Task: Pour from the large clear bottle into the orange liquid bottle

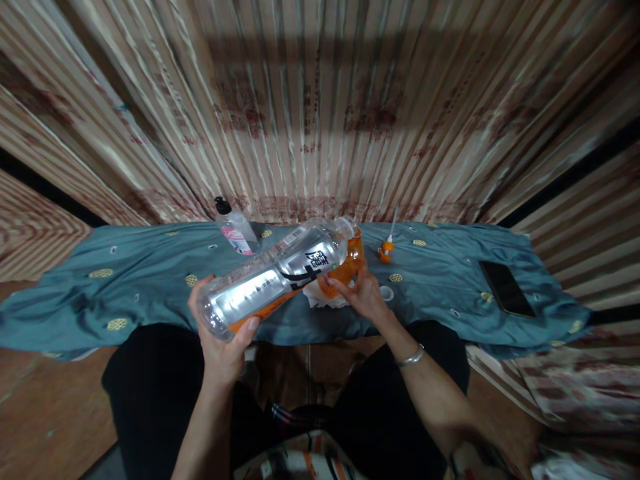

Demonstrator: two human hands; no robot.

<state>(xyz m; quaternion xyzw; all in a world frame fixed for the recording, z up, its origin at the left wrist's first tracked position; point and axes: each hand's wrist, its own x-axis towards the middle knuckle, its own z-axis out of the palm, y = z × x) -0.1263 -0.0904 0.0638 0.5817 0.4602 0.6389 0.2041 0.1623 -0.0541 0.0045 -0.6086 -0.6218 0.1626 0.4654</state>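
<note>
Holds a large clear bottle (280,273) in the left hand (220,347), thumb on the near side and fingers curled around the base. Closes the right hand (367,293) around a translucent orange bottle (353,256), thumb apart from the curled fingers. Slants the large clear bottle over the cloth (165,267), base toward the left hand and neck at the top of the orange bottle. Carries a silver, black and orange label. Does not show clearly whether neck and orange bottle touch.

Hides part of the orange bottle behind the large clear bottle and the right hand. Shows crumpled white tissue (320,297) beneath. Includes, right of the right hand, a small clear round piece (387,293); farther back, an orange pump head (386,251) with a tube; well apart to the right, a black phone (506,288). Places a clear pump bottle (236,230), black-topped and pink-labelled, at back left.
</note>
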